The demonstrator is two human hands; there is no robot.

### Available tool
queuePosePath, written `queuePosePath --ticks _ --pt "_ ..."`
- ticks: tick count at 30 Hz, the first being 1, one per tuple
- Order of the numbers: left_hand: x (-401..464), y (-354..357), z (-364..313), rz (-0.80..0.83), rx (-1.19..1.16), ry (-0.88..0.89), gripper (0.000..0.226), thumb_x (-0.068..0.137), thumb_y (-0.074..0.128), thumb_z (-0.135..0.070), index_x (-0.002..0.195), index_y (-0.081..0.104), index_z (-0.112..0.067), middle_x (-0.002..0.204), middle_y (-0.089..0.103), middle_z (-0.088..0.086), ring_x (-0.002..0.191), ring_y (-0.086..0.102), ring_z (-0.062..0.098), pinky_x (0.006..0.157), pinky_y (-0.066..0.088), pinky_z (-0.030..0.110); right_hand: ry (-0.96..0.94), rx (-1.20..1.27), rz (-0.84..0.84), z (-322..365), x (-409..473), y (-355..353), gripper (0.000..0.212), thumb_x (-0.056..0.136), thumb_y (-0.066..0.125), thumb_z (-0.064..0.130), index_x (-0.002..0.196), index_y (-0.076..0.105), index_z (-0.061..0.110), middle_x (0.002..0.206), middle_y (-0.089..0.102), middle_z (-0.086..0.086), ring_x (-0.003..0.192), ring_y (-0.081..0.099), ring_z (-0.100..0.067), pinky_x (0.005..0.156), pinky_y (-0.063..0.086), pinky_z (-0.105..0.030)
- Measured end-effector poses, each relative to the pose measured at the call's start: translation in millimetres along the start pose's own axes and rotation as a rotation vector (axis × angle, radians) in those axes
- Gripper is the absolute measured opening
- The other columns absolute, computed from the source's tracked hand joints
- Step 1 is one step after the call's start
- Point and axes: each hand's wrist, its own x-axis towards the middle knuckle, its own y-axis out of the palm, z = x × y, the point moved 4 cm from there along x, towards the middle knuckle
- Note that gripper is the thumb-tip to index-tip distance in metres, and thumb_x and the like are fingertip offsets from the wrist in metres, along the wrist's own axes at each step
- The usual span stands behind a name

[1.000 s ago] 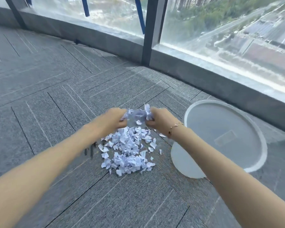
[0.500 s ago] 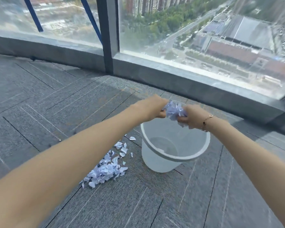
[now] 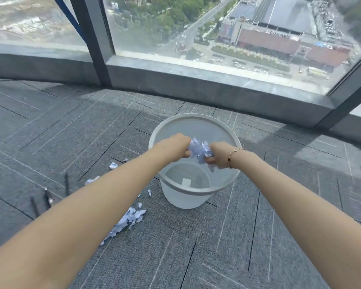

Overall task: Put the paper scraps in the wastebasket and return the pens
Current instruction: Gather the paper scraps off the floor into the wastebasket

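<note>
Step in hand: first load of scraps to the bin. Left hand [image 3: 175, 146] and right hand [image 3: 218, 154] clench a wad of paper scraps [image 3: 199, 150] between them, fingers curled round it from either side. The wad hangs above the open mouth of the wastebasket [image 3: 221, 125], inside the rim line; the bin looks near empty, one pale patch at its base.

Next move, by judgement: part the hands and let the wad fall straight down; loose bits may flutter past the rim.

Remaining scrap pile [image 3: 129, 221] lies on the carpet [image 3: 227, 247] at 7 o'clock from the wastebasket, partly under the left forearm. Pens [image 3: 47, 198] lie untouched at 9 o'clock, well apart from both hands.
</note>
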Motion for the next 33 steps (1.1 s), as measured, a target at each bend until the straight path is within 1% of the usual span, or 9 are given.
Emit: queuePosePath --ticks 2,5,11,14,17,19,22,28,33 --pt "-1.6 5.3 2.2 0.014 0.0 -0.005 0.028 0.091 0.046 -0.019 0.107 0.053 0.003 0.104 0.057 0.022 0.086 0.056 0.036 0.062 0.038 0.031 0.025 -0.115 0.042 0.3 4.1 5.7 0.013 0.091 0.053 0.019 0.088 0.049 0.007 0.093 0.061 -0.013 0.077 0.052 -0.023 0.054 0.042 -0.027" --pt "-0.3 16.5 7.8 0.092 0.043 -0.031 0.041 0.092 0.047 -0.033 0.121 0.047 -0.004 0.121 0.051 0.019 0.108 0.053 0.035 0.079 0.042 0.037 0.001 -0.07 0.082 -0.6 7.5 13.1 0.05 0.088 0.055 0.042 0.124 0.045 0.008 0.123 0.056 -0.012 0.097 0.058 -0.028 0.081 0.05 -0.033" --pt "-6.5 6.1 7.0 0.028 0.114 0.034 0.037 0.092 0.051 -0.031 0.113 0.058 -0.002 0.12 0.055 0.017 0.111 0.054 0.033 0.091 0.047 0.042 -0.012 -0.132 0.127 -3.3 1.2 9.7 0.094 0.072 0.058 0.068 0.145 0.02 0.022 0.147 0.029 -0.008 0.131 0.037 -0.028 0.109 0.033 -0.044" --pt "-13.6 -12.6 5.9 -0.138 0.128 0.073 0.03 0.088 0.055 -0.031 0.088 0.066 -0.003 0.099 0.065 0.014 0.098 0.06 0.031 0.073 0.048 0.035 -0.018 -0.171 0.048 2.5 -3.0 -2.1 0.062 0.078 0.054 0.066 0.107 0.056 0.011 0.106 0.056 -0.009 0.094 0.058 -0.024 0.085 0.047 -0.036" --pt "-20.2 -18.1 8.2 -0.179 0.148 0.051 0.043 0.088 0.055 -0.042 0.059 0.054 -0.011 0.079 0.062 0.008 0.088 0.062 0.029 0.062 0.039 0.029 0.004 -0.202 -0.051 12.6 -7.9 -15.6 0.042 0.091 0.048 0.044 0.066 0.057 0.012 0.069 0.061 -0.004 0.062 0.056 -0.023 0.055 0.043 -0.026" --pt "-22.5 -14.8 7.2 -0.154 0.154 0.079 0.034 0.09 0.053 -0.04 0.07 0.06 -0.013 0.089 0.061 0.006 0.097 0.06 0.028 0.07 0.043 0.032 -0.005 -0.262 -0.015 15.0 -11.1 -17.7 0.018 0.092 0.049 0.02 0.093 0.065 0.013 0.098 0.067 -0.008 0.087 0.063 -0.026 0.072 0.053 -0.032" --pt "-28.3 -10.8 4.4 -0.168 0.184 0.161 0.028 0.089 0.056 -0.021 0.117 0.059 -0.019 0.116 0.061 0.005 0.114 0.052 0.025 0.09 0.041 0.036 -0.031 -0.289 0.025 12.6 -15.1 -17.8 0.043 0.088 0.053 0.007 0.128 0.049 0.021 0.126 0.054 -0.007 0.11 0.057 -0.026 0.092 0.05 -0.04" --pt "-44.1 -26.1 8.5 -0.373 0.183 0.18 0.027 0.091 0.051 -0.035 0.098 0.067 -0.014 0.101 0.069 0.006 0.101 0.06 0.026 0.081 0.043 0.033 -0.012 -0.314 -0.211 21.9 -20.3 -36.2 0.031 0.089 0.057 0.038 0.093 0.069 0.01 0.091 0.067 -0.006 0.078 0.061 -0.024 0.063 0.046 -0.028" --pt "-65.2 -42.0 44.7 -0.452 0.137 0.161 0.032 0.091 0.049 -0.023 0.122 0.057 -0.019 0.138 0.046 0.007 0.126 0.044 0.026 0.097 0.039 0.039 -0.02 -0.37 -0.188 33.9 -18.9 -39.0 0.048 0.087 0.054 0.009 0.132 0.044 0.022 0.13 0.046 -0.005 0.106 0.058 -0.026 0.075 0.051 -0.036"
